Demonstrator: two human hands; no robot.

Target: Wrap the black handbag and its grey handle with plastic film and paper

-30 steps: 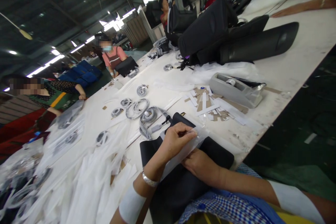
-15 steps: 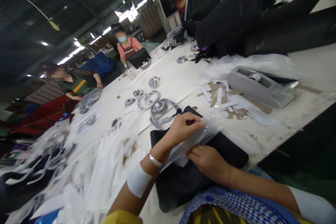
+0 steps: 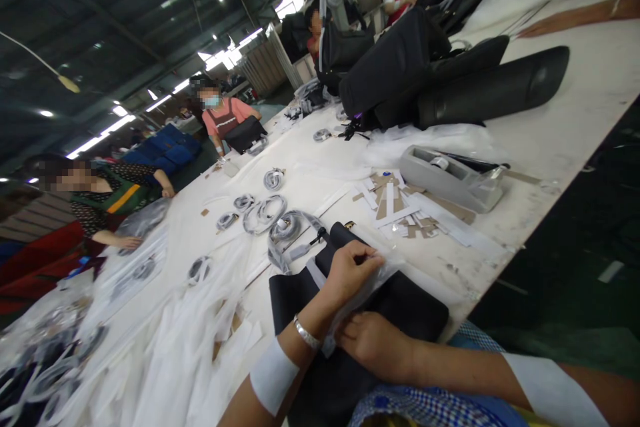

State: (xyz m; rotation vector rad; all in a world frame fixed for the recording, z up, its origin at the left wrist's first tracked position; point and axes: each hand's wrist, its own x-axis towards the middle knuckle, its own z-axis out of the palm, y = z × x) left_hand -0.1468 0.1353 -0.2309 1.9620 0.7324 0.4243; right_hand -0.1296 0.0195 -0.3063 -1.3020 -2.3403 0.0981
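Observation:
A black bag [image 3: 419, 301] with a smooth, leather-like surface lies on the table in front of me. Over it my left hand [image 3: 351, 272], with a silver bracelet at the wrist, pinches a piece of clear plastic film [image 3: 364, 295] near its far end. My right hand [image 3: 374, 345] is closed on the lower part of the same film, close against the bag; its fingertips are partly hidden. The film looks bunched into a narrow strip between the hands. Beyond the bag sits a grey strap [image 3: 286, 227], coiled and wrapped, with its end reaching the bag's far edge.
A grey tape dispenser [image 3: 435, 177] stands right of scattered paper and card strips [image 3: 400, 207]. Black bags [image 3: 465, 90] are piled at the back right. White wrapping sheets [image 3: 165, 327] cover the left. Co-workers [image 3: 117, 197] are along the far side; another person's arm [image 3: 585, 17] rests on the table.
The view has swung right, so everything sits further left and another person's arm now shows. The film between my hands looks narrower, and both hands still grip it.

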